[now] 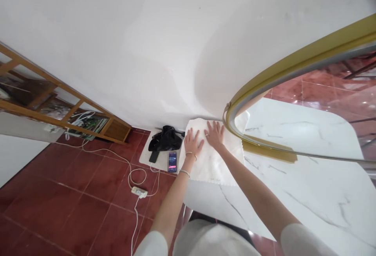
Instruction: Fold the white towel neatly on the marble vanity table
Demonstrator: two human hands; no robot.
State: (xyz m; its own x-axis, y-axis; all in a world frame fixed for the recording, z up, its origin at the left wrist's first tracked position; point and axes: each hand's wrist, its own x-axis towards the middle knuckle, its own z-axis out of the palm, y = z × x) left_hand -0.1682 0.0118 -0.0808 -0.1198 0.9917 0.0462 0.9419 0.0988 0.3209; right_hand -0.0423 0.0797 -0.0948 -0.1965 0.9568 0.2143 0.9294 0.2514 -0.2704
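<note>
A white cloth [219,166] with a scalloped edge lies spread on the left end of the marble-patterned table [296,185]. My left hand [192,143] rests flat on its left part, fingers spread, two bracelets at the wrist. To its right, my right hand [215,134] also presses flat on the cloth, close to the far edge, with fingers apart and a ring on one finger. Neither hand grips anything. The cloth looks mostly smooth, with faint creases.
A gold-framed mirror [249,87] stands on the table at right. On a lower pale surface at left are a black bag [166,138], a dark phone [154,156] and a lit phone [172,162]. A power strip [139,192] with cables lies on the red floor, near a wooden shelf [117,129].
</note>
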